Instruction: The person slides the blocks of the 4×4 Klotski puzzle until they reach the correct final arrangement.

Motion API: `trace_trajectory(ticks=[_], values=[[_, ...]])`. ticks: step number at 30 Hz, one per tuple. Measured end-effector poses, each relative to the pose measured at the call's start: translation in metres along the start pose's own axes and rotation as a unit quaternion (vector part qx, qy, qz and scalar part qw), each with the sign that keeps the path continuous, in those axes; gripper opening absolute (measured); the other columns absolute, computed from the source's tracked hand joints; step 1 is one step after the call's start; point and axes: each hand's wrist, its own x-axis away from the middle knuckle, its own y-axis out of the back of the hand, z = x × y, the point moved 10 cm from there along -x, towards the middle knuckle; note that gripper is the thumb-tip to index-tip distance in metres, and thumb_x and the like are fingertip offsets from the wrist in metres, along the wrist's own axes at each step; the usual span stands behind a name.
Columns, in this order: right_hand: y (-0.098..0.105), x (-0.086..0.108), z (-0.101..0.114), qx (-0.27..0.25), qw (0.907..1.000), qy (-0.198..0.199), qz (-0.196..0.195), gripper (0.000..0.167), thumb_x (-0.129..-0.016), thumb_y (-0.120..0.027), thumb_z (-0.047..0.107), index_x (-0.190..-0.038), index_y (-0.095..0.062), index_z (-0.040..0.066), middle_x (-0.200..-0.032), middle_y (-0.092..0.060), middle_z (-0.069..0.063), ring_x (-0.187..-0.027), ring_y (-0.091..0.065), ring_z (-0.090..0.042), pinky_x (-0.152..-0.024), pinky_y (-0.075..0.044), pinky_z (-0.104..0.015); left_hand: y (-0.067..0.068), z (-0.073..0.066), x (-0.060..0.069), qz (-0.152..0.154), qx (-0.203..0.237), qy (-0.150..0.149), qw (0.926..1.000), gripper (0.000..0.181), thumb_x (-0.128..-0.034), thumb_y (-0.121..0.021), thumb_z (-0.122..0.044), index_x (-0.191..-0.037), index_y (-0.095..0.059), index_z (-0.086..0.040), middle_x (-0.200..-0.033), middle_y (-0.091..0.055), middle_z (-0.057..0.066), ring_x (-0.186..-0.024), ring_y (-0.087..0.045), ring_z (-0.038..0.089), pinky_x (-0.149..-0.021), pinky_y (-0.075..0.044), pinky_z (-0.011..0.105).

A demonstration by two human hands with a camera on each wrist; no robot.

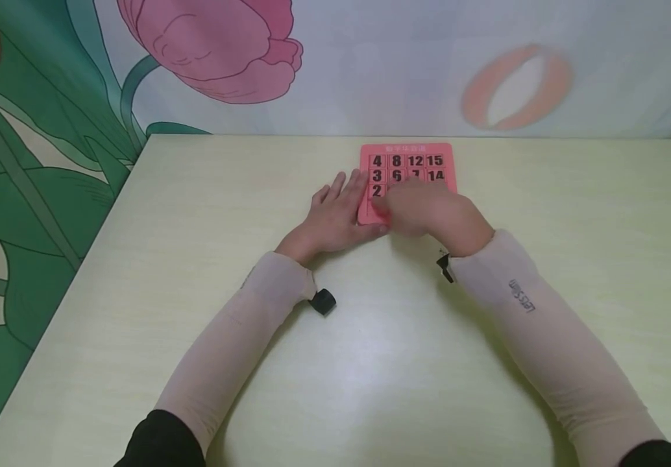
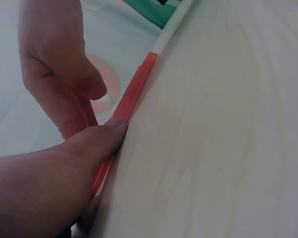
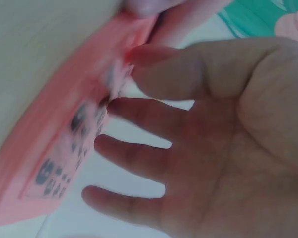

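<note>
A pink sliding number puzzle point(image 1: 451, 170) lies flat near the far edge of the table, its black-numbered tiles partly covered by the hands. My left hand point(image 1: 335, 222) rests at its left side, fingers fairly straight along that edge. In the left wrist view, the left thumb point(image 2: 102, 139) presses against the puzzle's near edge. Over the lower tiles is my right hand point(image 1: 426, 206), palm down. The right wrist view has its fingers point(image 3: 139, 156) extended and spread, with the thumb and index finger close to the tiles; exact contact is blurred.
The pale wood-look table point(image 1: 370, 363) extends around the puzzle on every side. Behind it stands a backdrop point(image 1: 382, 71) with a large pink flower and green leaves. A small black device point(image 1: 323, 302) is strapped at the left wrist.
</note>
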Motion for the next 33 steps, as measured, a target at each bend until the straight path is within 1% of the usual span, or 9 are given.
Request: trace_trajectory(ticks=[2, 5, 8, 10, 14, 21, 25, 29, 33], values=[[0.000, -0.002, -0.007, -0.018, 0.9997, -0.014, -0.005, 0.048, -0.106, -0.051, 0.020, -0.154, -0.046, 0.017, -0.163, -0.023, -0.023, -0.147, -0.018, -0.049, -0.111, -0.018, -0.071, 0.000, 0.000, 0.000, -0.001, 0.002, -0.001, 1.0000, 0.106, -0.0916, -0.053, -0.070, -0.163, 0.003, -0.016, -0.169, 0.005, 0.001, -0.153, 0.013, 0.025, -0.120, 0.006, 0.045], [0.001, -0.001, -0.012, -0.040, 0.9992, -0.007, -0.006, 0.048, -0.106, -0.051, 0.022, -0.154, -0.046, 0.019, -0.163, -0.022, -0.024, -0.149, -0.015, -0.047, -0.114, -0.015, -0.068, -0.001, 0.001, -0.001, -0.001, 0.003, -0.001, 1.0000, 0.107, -0.0911, -0.054, -0.070, -0.163, 0.003, -0.017, -0.169, 0.005, 0.001, -0.153, 0.013, 0.025, -0.120, 0.006, 0.045], [0.003, 0.003, -0.014, -0.043, 0.9990, 0.008, -0.011, 0.048, -0.106, -0.051, 0.019, -0.154, -0.046, 0.014, -0.161, -0.026, -0.025, -0.148, -0.019, -0.045, -0.116, -0.019, -0.063, -0.002, 0.000, -0.002, 0.000, -0.001, -0.001, 1.0000, 0.106, -0.0915, -0.054, -0.070, -0.163, 0.004, -0.017, -0.169, 0.005, 0.001, -0.153, 0.013, 0.025, -0.121, 0.005, 0.045], [0.004, 0.006, -0.017, -0.034, 0.9993, 0.009, -0.015, 0.049, -0.104, -0.051, 0.015, -0.153, -0.047, 0.012, -0.160, -0.028, -0.025, -0.146, -0.024, -0.046, -0.114, -0.025, -0.063, -0.003, 0.000, -0.002, 0.001, -0.002, -0.002, 1.0000, 0.106, -0.0919, -0.055, -0.069, -0.163, 0.004, -0.016, -0.169, 0.005, 0.001, -0.153, 0.013, 0.025, -0.121, 0.005, 0.045], [0.001, 0.011, -0.021, -0.020, 0.9997, -0.007, -0.011, 0.052, -0.102, -0.049, 0.008, -0.154, -0.045, 0.012, -0.160, -0.029, -0.024, -0.143, -0.029, -0.049, -0.109, -0.031, -0.066, -0.003, -0.001, -0.002, 0.002, -0.006, -0.002, 1.0000, 0.105, -0.0928, -0.054, -0.068, -0.163, 0.004, -0.014, -0.169, 0.005, 0.002, -0.153, 0.012, 0.025, -0.121, 0.004, 0.044], [-0.008, 0.021, -0.025, -0.024, 0.9993, -0.026, 0.008, 0.057, -0.099, -0.043, -0.001, -0.155, -0.042, 0.011, -0.164, -0.015, -0.025, -0.148, -0.011, -0.050, -0.105, -0.018, -0.078, -0.002, 0.001, -0.001, 0.003, -0.005, 0.006, 1.0000, 0.106, -0.0927, -0.054, -0.068, -0.163, 0.005, -0.015, -0.169, 0.005, 0.001, -0.153, 0.013, 0.024, -0.121, 0.005, 0.043], [-0.010, 0.024, -0.026, -0.035, 0.9987, -0.035, 0.006, 0.061, -0.097, -0.043, -0.003, -0.156, -0.042, 0.015, -0.165, -0.010, -0.025, -0.149, -0.006, -0.050, -0.107, -0.014, -0.077, -0.002, 0.001, -0.001, 0.005, -0.005, 0.006, 1.0000, 0.106, -0.0929, -0.054, -0.068, -0.163, 0.005, -0.015, -0.169, 0.006, 0.001, -0.153, 0.013, 0.024, -0.121, 0.005, 0.044], [-0.011, 0.022, -0.021, -0.019, 0.9995, -0.024, -0.001, 0.066, -0.097, -0.043, -0.003, -0.158, -0.038, 0.021, -0.165, -0.009, -0.027, -0.148, -0.005, -0.052, -0.109, -0.014, -0.075, -0.001, 0.000, 0.000, 0.007, 0.002, 0.004, 1.0000, 0.106, -0.0925, -0.054, -0.068, -0.163, 0.005, -0.015, -0.169, 0.006, 0.001, -0.153, 0.014, 0.024, -0.121, 0.005, 0.044], [-0.012, 0.018, -0.014, -0.015, 0.9998, -0.014, -0.007, 0.070, -0.096, -0.044, -0.004, -0.159, -0.036, 0.024, -0.164, -0.009, -0.028, -0.148, -0.003, -0.052, -0.109, -0.012, -0.075, -0.001, 0.000, 0.001, 0.007, 0.010, 0.004, 0.9999, 0.106, -0.0923, -0.054, -0.068, -0.163, 0.005, -0.016, -0.169, 0.006, 0.001, -0.153, 0.015, 0.023, -0.120, 0.006, 0.043]])
